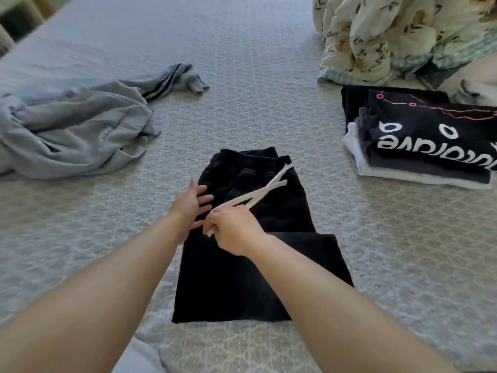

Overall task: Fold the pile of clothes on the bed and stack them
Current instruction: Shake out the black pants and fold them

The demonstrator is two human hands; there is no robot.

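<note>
Black pants [282, 211] lie folded lengthwise on the bed [242, 90] in front of me, waistband away from me. Their white drawstring [265, 191] runs across the dark cloth. My right hand [234, 230] pinches the near end of the drawstring. My left hand [192, 201] lies flat on the left side of the pants with straight fingers. A crumpled grey garment with dark stripes [75, 130] sits unfolded at the left. A stack of folded clothes [425, 141], black printed shirt on top, white one at the bottom, stands at the right.
A floral quilt [398, 36] is bunched at the far right corner behind the stack. The bed's left edge and a dark gap [16, 20] show at the top left.
</note>
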